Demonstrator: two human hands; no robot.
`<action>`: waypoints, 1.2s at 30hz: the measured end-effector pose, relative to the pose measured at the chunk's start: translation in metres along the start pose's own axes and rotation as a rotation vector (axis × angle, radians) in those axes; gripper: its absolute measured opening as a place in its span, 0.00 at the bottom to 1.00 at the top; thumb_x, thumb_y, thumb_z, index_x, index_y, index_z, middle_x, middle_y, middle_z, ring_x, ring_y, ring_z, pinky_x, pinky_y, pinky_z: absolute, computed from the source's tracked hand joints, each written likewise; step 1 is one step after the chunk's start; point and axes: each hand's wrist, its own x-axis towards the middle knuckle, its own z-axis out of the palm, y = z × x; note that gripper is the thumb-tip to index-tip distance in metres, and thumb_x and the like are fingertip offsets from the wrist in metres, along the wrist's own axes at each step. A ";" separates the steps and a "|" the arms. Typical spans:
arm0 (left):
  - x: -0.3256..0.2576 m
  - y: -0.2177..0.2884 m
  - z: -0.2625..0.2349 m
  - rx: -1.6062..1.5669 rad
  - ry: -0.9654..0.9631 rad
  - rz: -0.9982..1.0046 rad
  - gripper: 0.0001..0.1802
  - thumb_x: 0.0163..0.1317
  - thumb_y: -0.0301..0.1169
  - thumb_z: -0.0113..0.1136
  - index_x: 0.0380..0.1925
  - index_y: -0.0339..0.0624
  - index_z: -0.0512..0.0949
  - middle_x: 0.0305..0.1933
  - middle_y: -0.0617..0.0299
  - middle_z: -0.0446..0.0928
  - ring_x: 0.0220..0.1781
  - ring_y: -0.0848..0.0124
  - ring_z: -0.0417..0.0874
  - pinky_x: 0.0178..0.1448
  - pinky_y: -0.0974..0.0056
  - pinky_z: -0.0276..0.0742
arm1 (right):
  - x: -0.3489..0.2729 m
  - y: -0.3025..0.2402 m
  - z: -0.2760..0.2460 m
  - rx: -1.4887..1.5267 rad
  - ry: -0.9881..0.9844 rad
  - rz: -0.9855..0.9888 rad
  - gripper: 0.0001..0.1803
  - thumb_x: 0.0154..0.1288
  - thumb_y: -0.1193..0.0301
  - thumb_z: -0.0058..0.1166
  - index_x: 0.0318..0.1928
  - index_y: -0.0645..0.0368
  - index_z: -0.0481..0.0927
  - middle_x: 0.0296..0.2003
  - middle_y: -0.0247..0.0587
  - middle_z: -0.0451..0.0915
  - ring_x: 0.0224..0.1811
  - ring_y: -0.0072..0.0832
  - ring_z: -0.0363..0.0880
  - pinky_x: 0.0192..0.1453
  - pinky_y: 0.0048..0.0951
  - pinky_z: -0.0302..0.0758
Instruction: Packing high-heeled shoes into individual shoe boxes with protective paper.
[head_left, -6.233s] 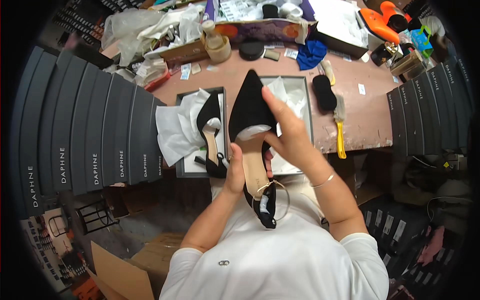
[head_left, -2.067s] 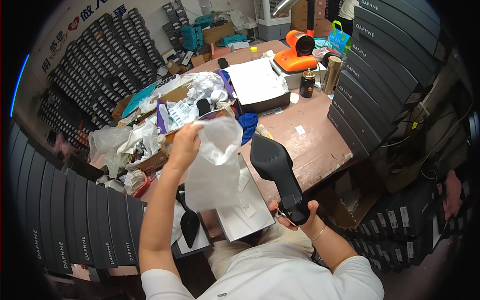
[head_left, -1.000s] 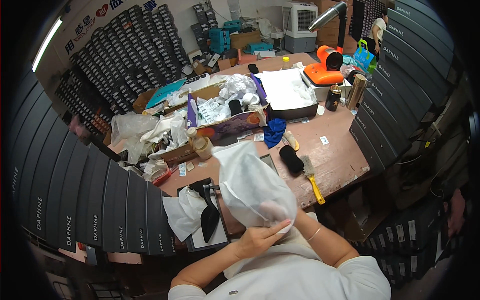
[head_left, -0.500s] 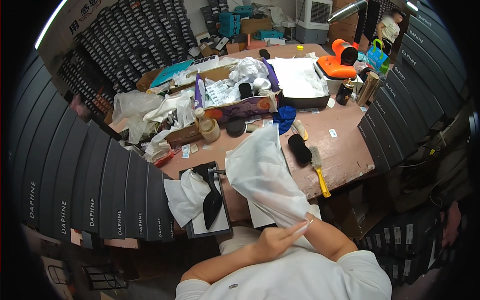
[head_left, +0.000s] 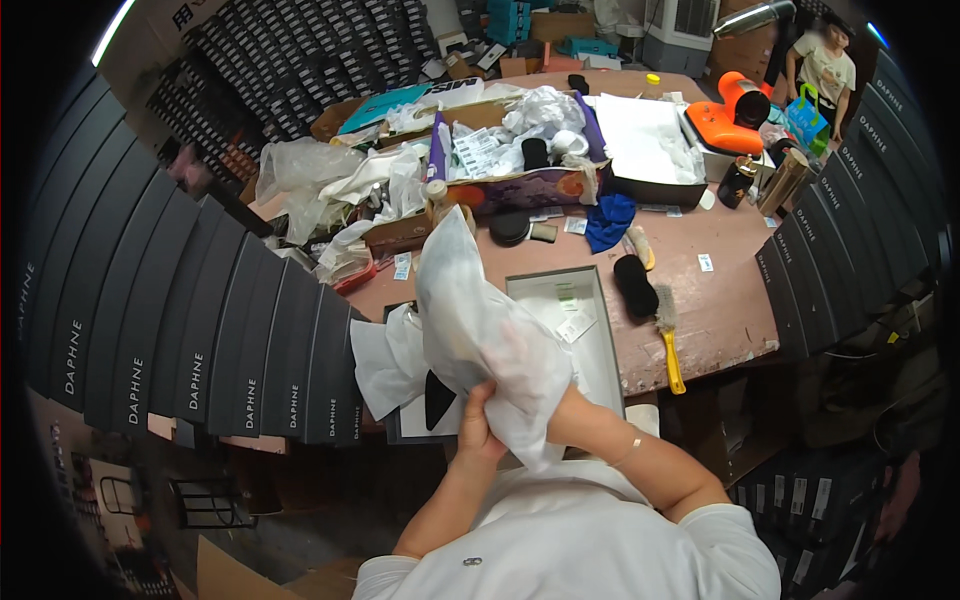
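Note:
A translucent white dust bag (head_left: 455, 290) is held up over the table's near edge. My left hand (head_left: 478, 425) is closed on its lower left side, thumb upward. My right hand (head_left: 518, 345) is inside the bag up to the wrist, a pinkish blur through the cloth, with its fingers hidden. Behind the bag, to the left, a black high-heeled shoe (head_left: 437, 402) shows in part, lying in a shoe box (head_left: 397, 425) with white tissue paper (head_left: 385, 365). To the right is an open grey shoe box (head_left: 612, 345) with a white inside and small labels in it.
Dark shoe boxes are stacked at left (head_left: 215, 330) and right (head_left: 850, 220). On the table are a yellow-handled brush (head_left: 672, 355), a black sponge-like pad (head_left: 634, 287), a blue cloth (head_left: 608, 222), a cluttered carton (head_left: 520, 190) and an orange device (head_left: 725, 128). A person (head_left: 825, 70) stands far right.
My left hand has moved from the right wrist to the bag's lower left side. The bag has shifted left and stands more upright, uncovering the grey box. The view has shifted slightly.

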 end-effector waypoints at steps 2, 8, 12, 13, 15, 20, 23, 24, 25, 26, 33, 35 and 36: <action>0.001 0.020 -0.003 0.017 0.052 0.101 0.26 0.57 0.28 0.60 0.57 0.41 0.68 0.55 0.57 0.74 0.59 0.64 0.74 0.65 0.56 0.70 | -0.045 0.007 -0.005 0.117 -0.043 -0.041 0.36 0.58 0.66 0.58 0.66 0.62 0.62 0.63 0.59 0.64 0.63 0.51 0.66 0.65 0.40 0.66; -0.003 -0.004 0.010 0.903 0.018 0.670 0.27 0.55 0.23 0.62 0.56 0.36 0.68 0.54 0.57 0.73 0.57 0.66 0.73 0.62 0.60 0.69 | -0.099 0.050 -0.028 1.079 0.222 0.536 0.52 0.57 0.47 0.62 0.71 0.60 0.51 0.68 0.48 0.60 0.69 0.35 0.61 0.69 0.41 0.63; -0.014 -0.063 0.030 1.348 -0.363 0.756 0.31 0.54 0.22 0.64 0.59 0.35 0.67 0.63 0.49 0.65 0.58 0.58 0.73 0.62 0.58 0.72 | -0.116 0.076 0.009 1.262 0.443 0.469 0.51 0.55 0.39 0.58 0.69 0.60 0.56 0.63 0.46 0.66 0.65 0.37 0.66 0.67 0.41 0.67; -0.020 -0.066 0.037 1.409 -0.471 0.867 0.32 0.53 0.22 0.65 0.60 0.37 0.67 0.64 0.48 0.62 0.58 0.55 0.74 0.62 0.57 0.73 | -0.125 0.077 -0.002 1.357 0.418 0.482 0.49 0.57 0.41 0.58 0.68 0.61 0.57 0.62 0.46 0.68 0.64 0.37 0.68 0.65 0.40 0.68; -0.012 -0.068 0.037 1.491 -0.765 1.005 0.34 0.51 0.20 0.65 0.60 0.40 0.68 0.67 0.44 0.58 0.58 0.52 0.74 0.61 0.57 0.74 | -0.137 0.078 -0.030 1.543 0.377 0.487 0.45 0.59 0.46 0.58 0.66 0.64 0.59 0.60 0.46 0.70 0.60 0.37 0.72 0.62 0.39 0.72; 0.024 -0.050 0.033 1.650 -1.106 1.065 0.42 0.42 0.14 0.64 0.62 0.50 0.68 0.67 0.44 0.60 0.59 0.52 0.75 0.55 0.61 0.76 | -0.179 0.068 -0.016 1.557 0.428 0.706 0.35 0.62 0.57 0.58 0.63 0.65 0.63 0.54 0.45 0.75 0.50 0.37 0.80 0.55 0.37 0.78; 0.038 -0.034 0.056 1.565 -1.020 0.520 0.42 0.43 0.15 0.63 0.63 0.49 0.67 0.68 0.48 0.60 0.57 0.55 0.76 0.54 0.61 0.76 | -0.190 0.074 -0.027 1.515 0.484 0.661 0.31 0.64 0.57 0.58 0.59 0.65 0.67 0.46 0.47 0.79 0.46 0.35 0.81 0.53 0.37 0.78; 0.048 -0.027 0.065 1.402 -0.945 0.167 0.42 0.43 0.16 0.63 0.64 0.49 0.66 0.68 0.48 0.59 0.58 0.55 0.75 0.56 0.60 0.75 | -0.195 0.081 -0.038 1.468 0.554 0.648 0.30 0.63 0.56 0.58 0.57 0.66 0.69 0.43 0.47 0.80 0.45 0.35 0.81 0.51 0.37 0.79; 0.056 -0.021 0.073 1.223 -0.853 -0.175 0.43 0.44 0.17 0.63 0.64 0.49 0.66 0.69 0.48 0.58 0.59 0.54 0.74 0.57 0.59 0.74 | -0.201 0.085 -0.051 1.422 0.630 0.636 0.29 0.63 0.55 0.58 0.55 0.66 0.70 0.41 0.47 0.81 0.44 0.34 0.81 0.50 0.37 0.79; 0.073 -0.015 0.069 1.556 -0.919 0.093 0.42 0.45 0.18 0.63 0.65 0.48 0.65 0.70 0.49 0.59 0.63 0.54 0.70 0.60 0.57 0.72 | -0.204 0.081 -0.068 1.270 0.702 0.675 0.29 0.63 0.53 0.56 0.51 0.66 0.73 0.39 0.45 0.81 0.40 0.32 0.82 0.46 0.36 0.80; 0.170 -0.037 -0.005 2.648 -1.260 0.493 0.29 0.52 0.27 0.57 0.59 0.48 0.70 0.57 0.49 0.73 0.60 0.54 0.73 0.59 0.55 0.71 | -0.219 0.058 -0.127 1.213 0.153 0.748 0.37 0.56 0.56 0.63 0.57 0.71 0.69 0.47 0.49 0.79 0.48 0.34 0.79 0.53 0.34 0.76; 0.188 -0.035 0.026 2.554 -1.270 0.181 0.23 0.52 0.28 0.56 0.52 0.47 0.76 0.49 0.50 0.79 0.52 0.53 0.78 0.54 0.54 0.74 | -0.209 0.060 -0.128 1.162 -0.231 0.672 0.36 0.60 0.61 0.61 0.62 0.73 0.66 0.58 0.43 0.72 0.60 0.30 0.69 0.64 0.31 0.65; 0.196 -0.031 0.037 2.478 -1.200 0.162 0.20 0.52 0.28 0.55 0.48 0.46 0.78 0.44 0.50 0.81 0.47 0.53 0.80 0.52 0.53 0.75 | -0.193 0.061 -0.120 1.076 -0.395 0.654 0.35 0.61 0.60 0.60 0.61 0.73 0.67 0.57 0.43 0.73 0.59 0.29 0.70 0.63 0.30 0.65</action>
